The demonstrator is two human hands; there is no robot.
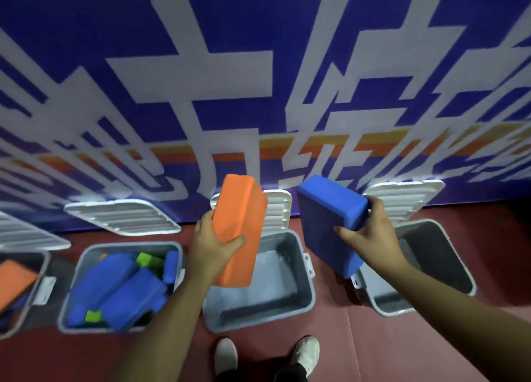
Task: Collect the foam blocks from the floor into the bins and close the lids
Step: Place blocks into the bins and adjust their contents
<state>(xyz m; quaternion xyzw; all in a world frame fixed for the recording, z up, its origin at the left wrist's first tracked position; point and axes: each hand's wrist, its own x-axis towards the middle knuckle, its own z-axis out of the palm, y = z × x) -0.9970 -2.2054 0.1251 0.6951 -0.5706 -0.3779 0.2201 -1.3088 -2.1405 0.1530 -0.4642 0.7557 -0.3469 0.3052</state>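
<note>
Left hand: the forearm reaches forward from the lower edge. The left hand (212,243) grips the orange foam block (240,229), thumb across its near face and fingers wrapped behind.
Orange foam block: held in the air, tilted, above the left rim of the middle bin (258,322).
Right hand: the arm stretches in from the lower right. The right hand (370,232) holds the blue foam block (330,223) by its right edge, fingers curled round it.
Blue foam block: held in the air, tilted, above the middle bin's right rim.
Filled bin (64,310): just left of the middle bin, holding blue and green blocks.
</note>
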